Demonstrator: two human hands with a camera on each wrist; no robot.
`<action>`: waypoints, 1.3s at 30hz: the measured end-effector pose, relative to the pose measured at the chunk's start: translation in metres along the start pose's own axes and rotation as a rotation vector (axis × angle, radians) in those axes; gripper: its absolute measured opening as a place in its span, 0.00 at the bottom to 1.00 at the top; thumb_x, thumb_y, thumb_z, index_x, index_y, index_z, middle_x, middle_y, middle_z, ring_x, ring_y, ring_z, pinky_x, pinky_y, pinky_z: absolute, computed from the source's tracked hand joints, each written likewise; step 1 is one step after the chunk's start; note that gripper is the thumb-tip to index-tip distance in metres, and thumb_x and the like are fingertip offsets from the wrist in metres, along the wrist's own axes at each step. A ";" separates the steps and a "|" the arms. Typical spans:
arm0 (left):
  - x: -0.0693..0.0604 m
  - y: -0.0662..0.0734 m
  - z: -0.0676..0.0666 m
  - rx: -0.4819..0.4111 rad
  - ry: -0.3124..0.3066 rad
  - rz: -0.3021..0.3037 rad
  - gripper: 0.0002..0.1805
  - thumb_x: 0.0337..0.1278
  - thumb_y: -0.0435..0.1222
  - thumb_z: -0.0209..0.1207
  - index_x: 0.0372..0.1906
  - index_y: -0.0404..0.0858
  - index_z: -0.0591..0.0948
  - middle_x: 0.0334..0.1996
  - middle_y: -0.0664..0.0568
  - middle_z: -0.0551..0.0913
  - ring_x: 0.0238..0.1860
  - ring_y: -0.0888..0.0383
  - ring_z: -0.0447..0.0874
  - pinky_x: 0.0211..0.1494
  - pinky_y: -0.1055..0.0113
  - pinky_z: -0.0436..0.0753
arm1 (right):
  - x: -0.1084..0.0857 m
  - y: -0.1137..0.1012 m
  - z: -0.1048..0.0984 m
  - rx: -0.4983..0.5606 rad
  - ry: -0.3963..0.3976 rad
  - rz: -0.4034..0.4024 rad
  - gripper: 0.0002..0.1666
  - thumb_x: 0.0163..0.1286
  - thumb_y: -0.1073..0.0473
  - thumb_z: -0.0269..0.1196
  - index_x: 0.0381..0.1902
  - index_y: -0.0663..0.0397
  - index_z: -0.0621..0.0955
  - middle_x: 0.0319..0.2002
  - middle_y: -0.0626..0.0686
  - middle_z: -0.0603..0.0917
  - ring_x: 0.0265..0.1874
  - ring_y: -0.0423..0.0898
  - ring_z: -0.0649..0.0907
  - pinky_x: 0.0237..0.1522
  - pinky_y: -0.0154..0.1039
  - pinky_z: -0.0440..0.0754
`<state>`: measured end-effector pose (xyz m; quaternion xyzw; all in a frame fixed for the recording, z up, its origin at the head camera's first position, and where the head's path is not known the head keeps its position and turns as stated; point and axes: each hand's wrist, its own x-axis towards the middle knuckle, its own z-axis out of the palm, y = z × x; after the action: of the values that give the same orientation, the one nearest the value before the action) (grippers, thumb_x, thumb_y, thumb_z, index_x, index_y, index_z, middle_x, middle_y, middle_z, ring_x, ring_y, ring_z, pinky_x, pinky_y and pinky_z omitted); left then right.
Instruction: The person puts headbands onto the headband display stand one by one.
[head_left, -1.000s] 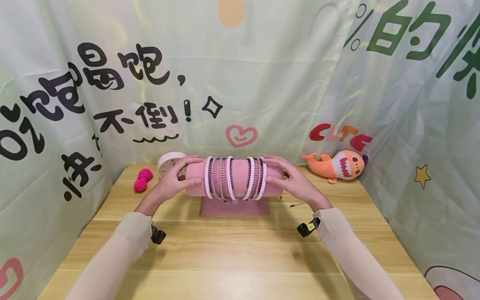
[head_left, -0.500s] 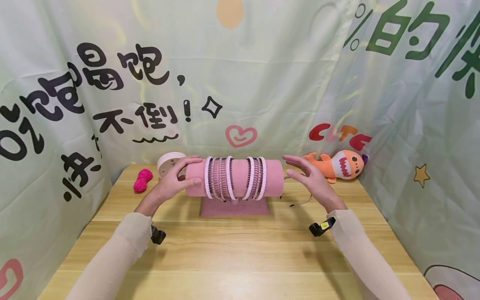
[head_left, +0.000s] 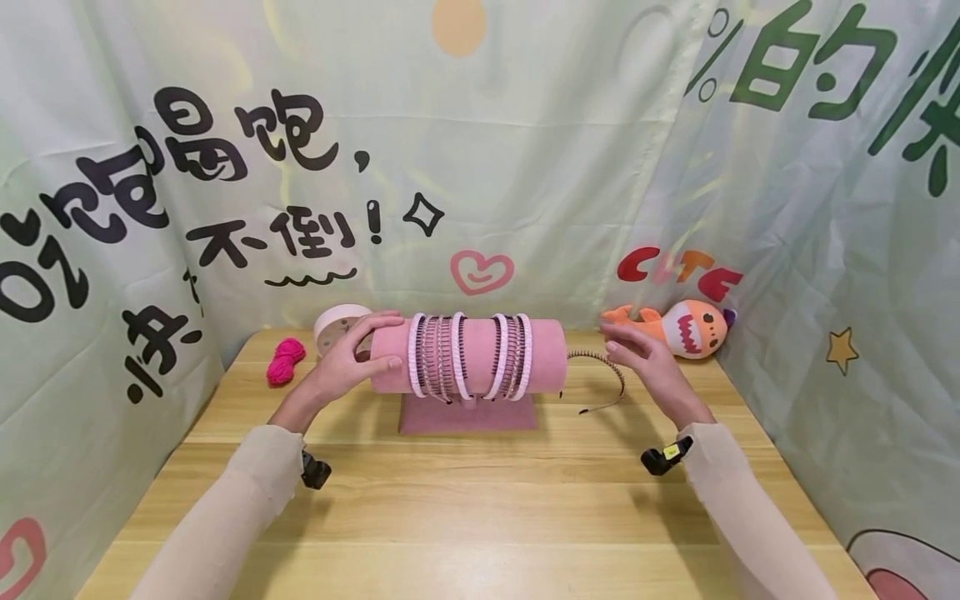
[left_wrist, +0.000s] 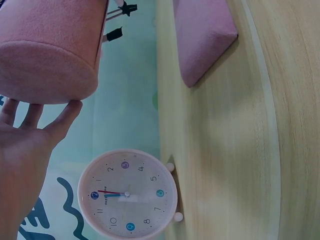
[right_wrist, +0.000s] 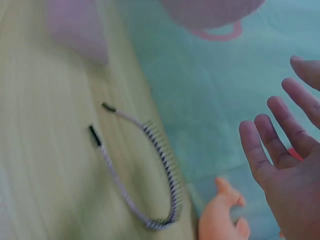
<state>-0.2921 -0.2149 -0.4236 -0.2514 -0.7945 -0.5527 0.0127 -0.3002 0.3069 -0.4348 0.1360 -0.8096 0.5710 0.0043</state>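
Observation:
A pink padded headband display stand (head_left: pixel 478 356) carries several headbands, white braided ones and dark beaded or chain-like ones. Its cylinder lies sideways above a pink base (head_left: pixel 468 414). My left hand (head_left: pixel 345 358) grips the cylinder's left end, thumb in front and fingers over the top; in the left wrist view fingertips (left_wrist: pixel 70 112) touch that end. My right hand (head_left: pixel 648 367) is in the air right of the stand, fingers extended and holding nothing. Below it a loose headband (right_wrist: pixel 167 170) with a coiled dark-and-light wrap and black tips lies on the table.
A round pink clock (left_wrist: pixel 127 195) stands behind my left hand. Left of it lies a bundle of bright pink yarn (head_left: pixel 286 361). An orange shark plush (head_left: pixel 690 329) sits at the back right. Printed cloth (head_left: pixel 525 167) walls in the wooden table (head_left: pixel 480 508).
My right hand has let go of the stand's right end and moved right, uncovering the loose headband. My left hand keeps its place on the stand.

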 end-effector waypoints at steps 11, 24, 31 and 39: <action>0.000 0.000 0.000 -0.004 -0.002 -0.007 0.34 0.69 0.33 0.70 0.78 0.43 0.74 0.85 0.44 0.62 0.83 0.38 0.61 0.79 0.31 0.70 | -0.008 0.037 -0.013 -0.006 0.044 0.118 0.38 0.87 0.45 0.59 0.82 0.64 0.69 0.71 0.53 0.78 0.55 0.25 0.82 0.61 0.28 0.85; 0.001 -0.001 0.000 -0.010 0.001 -0.012 0.34 0.69 0.32 0.69 0.77 0.42 0.74 0.85 0.44 0.62 0.82 0.39 0.63 0.78 0.34 0.72 | -0.009 0.074 -0.021 -0.171 0.044 0.188 0.32 0.89 0.50 0.56 0.80 0.65 0.72 0.74 0.73 0.76 0.54 0.30 0.83 0.54 0.28 0.86; 0.001 -0.002 0.000 -0.026 -0.002 -0.006 0.34 0.69 0.32 0.69 0.77 0.42 0.74 0.85 0.41 0.61 0.83 0.39 0.61 0.78 0.32 0.70 | -0.006 0.088 -0.018 -0.216 0.012 0.183 0.31 0.89 0.53 0.56 0.80 0.64 0.71 0.78 0.70 0.72 0.71 0.62 0.79 0.60 0.30 0.83; 0.001 -0.001 0.000 -0.026 0.002 0.007 0.34 0.68 0.30 0.69 0.77 0.41 0.74 0.84 0.42 0.62 0.84 0.39 0.60 0.78 0.30 0.69 | -0.008 0.087 -0.010 -0.347 -0.001 0.157 0.28 0.88 0.54 0.58 0.75 0.67 0.76 0.80 0.72 0.68 0.72 0.70 0.74 0.73 0.68 0.72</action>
<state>-0.2932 -0.2152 -0.4245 -0.2535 -0.7863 -0.5633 0.0122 -0.3137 0.3449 -0.5124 0.0701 -0.9040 0.4214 -0.0175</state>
